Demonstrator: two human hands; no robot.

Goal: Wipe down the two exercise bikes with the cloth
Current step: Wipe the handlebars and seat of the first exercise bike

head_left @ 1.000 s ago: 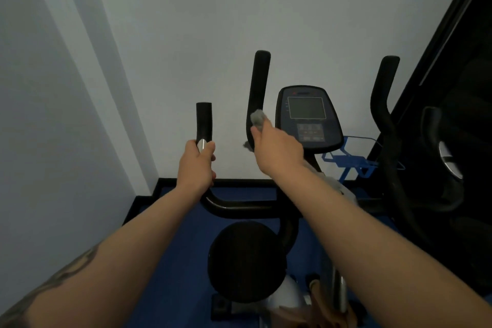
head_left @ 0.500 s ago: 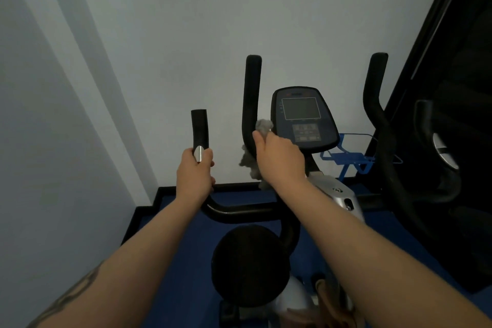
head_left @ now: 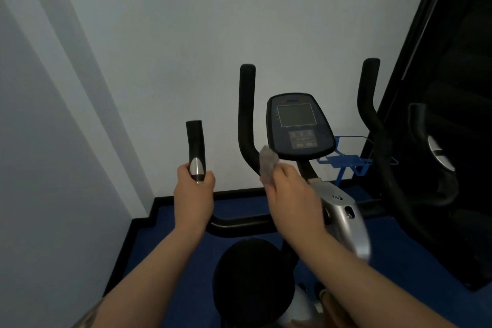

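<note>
The left hand [head_left: 193, 194], arm outstretched, grips the black padded handlebar [head_left: 196, 150] at its silver sensor. The right hand [head_left: 291, 196] clutches a crumpled grey cloth [head_left: 267, 165], pressing it against the black upright bar [head_left: 246, 120] just ahead.

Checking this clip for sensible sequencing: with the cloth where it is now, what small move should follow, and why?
Probably slide the cloth up the tall black handlebar. The right hand holds it at the bar's lower bend, while the left hand grips the short handle, steadying the bike.
</note>
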